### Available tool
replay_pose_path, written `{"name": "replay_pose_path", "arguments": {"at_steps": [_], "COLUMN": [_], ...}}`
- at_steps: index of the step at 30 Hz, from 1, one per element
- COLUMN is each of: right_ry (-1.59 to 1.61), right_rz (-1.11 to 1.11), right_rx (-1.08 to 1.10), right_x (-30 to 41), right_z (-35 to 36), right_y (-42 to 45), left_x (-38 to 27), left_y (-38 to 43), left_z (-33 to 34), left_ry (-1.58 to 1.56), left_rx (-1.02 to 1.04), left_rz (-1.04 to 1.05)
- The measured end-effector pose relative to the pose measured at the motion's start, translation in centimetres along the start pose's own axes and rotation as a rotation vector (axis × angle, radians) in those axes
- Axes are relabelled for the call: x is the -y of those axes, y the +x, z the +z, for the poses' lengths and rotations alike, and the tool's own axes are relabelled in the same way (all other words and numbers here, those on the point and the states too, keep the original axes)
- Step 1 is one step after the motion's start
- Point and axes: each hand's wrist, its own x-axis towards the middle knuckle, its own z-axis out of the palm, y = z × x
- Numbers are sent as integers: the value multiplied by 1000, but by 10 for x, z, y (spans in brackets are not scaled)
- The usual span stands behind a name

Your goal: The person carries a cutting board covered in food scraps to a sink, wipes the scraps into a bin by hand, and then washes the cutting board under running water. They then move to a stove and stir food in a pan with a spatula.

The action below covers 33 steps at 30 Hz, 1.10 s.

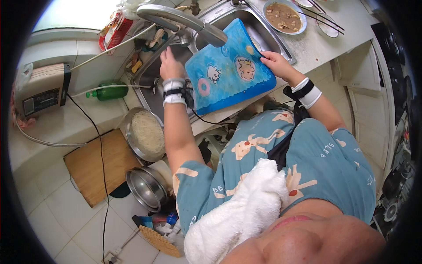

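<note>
My right hand (275,64) grips the right edge of a blue mat with cartoon animals (227,71), tilted over the front of the stainless steel double sink (283,46). The fingers of my left hand (171,64) are raised beside the mat's left edge, over the left basin, and hold nothing that I can see. The curved metal faucet (211,31) reaches above the mat's upper part. The mat hides much of both basins.
Right of the sink stand a bowl of brown soup (283,18) and chopsticks on a small bowl (327,26). Noodles fill a metal bowl (146,133) at left, near a wooden board (102,165), stacked metal bowls (146,189) and a green bottle (110,91).
</note>
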Motion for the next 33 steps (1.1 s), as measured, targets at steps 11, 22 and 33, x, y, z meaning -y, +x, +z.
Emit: {"name": "replay_pose_path", "arguments": {"at_steps": [11,22,33], "right_ry": [94,73,57], "right_rz": [56,38,-93], "right_rx": [132,148,30], "right_x": [11,16,7], "right_z": [11,22,52], "right_y": [10,12,27], "left_x": [8,-16,-64], "left_y": [57,-2,-67], "left_z": [36,-1,-26], "left_ry": [343,-510,-1560], "left_rx": [224,61,426], "left_rz": [70,182,-138]}}
